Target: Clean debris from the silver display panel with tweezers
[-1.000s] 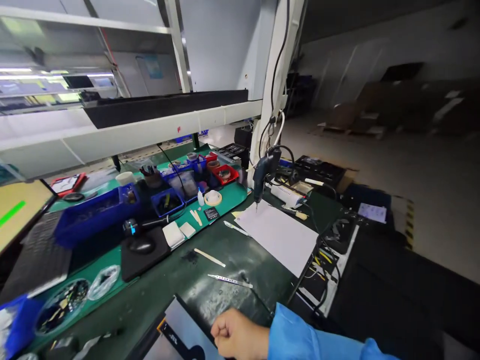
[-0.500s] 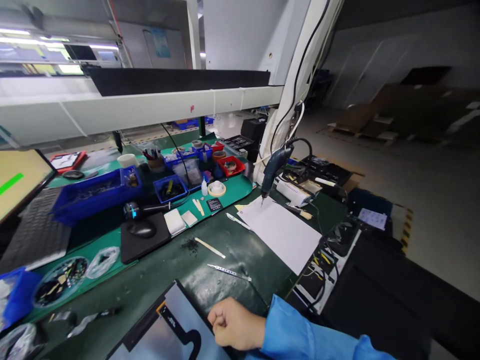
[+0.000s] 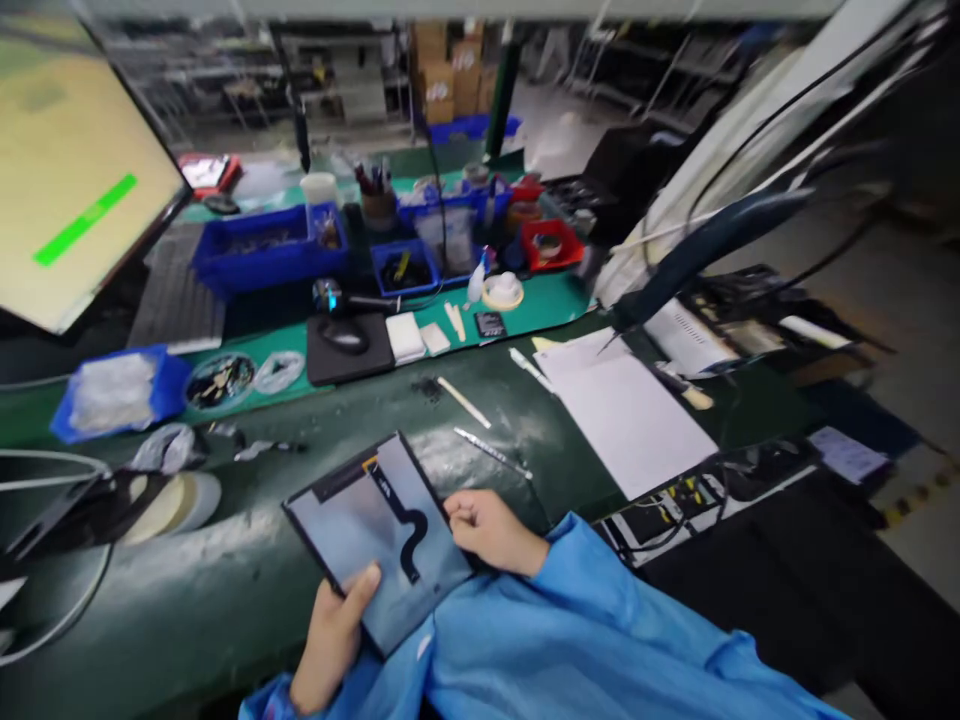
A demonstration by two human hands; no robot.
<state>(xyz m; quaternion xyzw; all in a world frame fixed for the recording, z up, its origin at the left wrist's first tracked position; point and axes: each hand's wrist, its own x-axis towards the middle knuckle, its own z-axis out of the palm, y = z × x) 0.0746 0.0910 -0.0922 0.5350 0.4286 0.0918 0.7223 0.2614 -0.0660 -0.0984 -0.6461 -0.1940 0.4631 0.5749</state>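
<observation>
Left hand (image 3: 328,640) holds panel (image 3: 358,548), thumb over face, likely steadying it; right hand (image 3: 491,530) at panel's right edge, fingers curled narrow, grip unclear; slim tool (image 3: 492,452) beyond panel, presumably handy

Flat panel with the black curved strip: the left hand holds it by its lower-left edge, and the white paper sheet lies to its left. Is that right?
Not quite: the white paper sheet lies to the right of the flat panel, as the head view shows. The left hand does hold its lower-left edge.
</observation>
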